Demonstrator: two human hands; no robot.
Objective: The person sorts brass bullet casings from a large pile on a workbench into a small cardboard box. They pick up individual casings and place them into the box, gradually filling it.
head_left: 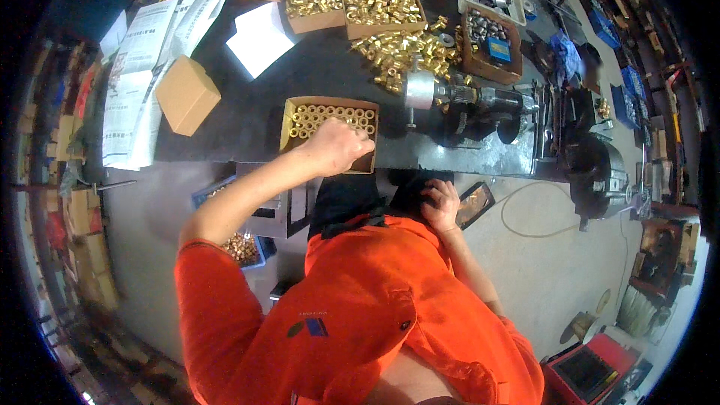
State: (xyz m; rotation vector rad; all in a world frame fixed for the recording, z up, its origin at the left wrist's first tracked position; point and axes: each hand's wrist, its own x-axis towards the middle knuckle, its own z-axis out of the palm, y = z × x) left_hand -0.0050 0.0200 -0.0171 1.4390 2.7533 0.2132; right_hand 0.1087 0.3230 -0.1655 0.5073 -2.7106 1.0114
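Note:
My left hand (337,147) is over the front part of a small cardboard box (286,121) at the table's near edge. Its fingers are pinched together, pointing down into the box, and whatever they hold is hidden beneath them. Rows of round brass fittings (330,112) stand on end in the box, their ring-shaped tops facing up. Right of that box, below the table edge, my right hand (441,204) rests on my dark-trousered thigh, its fingers loosely bent and slightly apart, with nothing visible in them.
Behind lie a loose heap of brass fittings (409,56) and two boxes full of them, one a wide box (384,30). A metal clamping fixture (480,97) stands at right. Newspapers (135,97) and a closed carton (187,96) lie at left. A blue bin (261,251) sits below.

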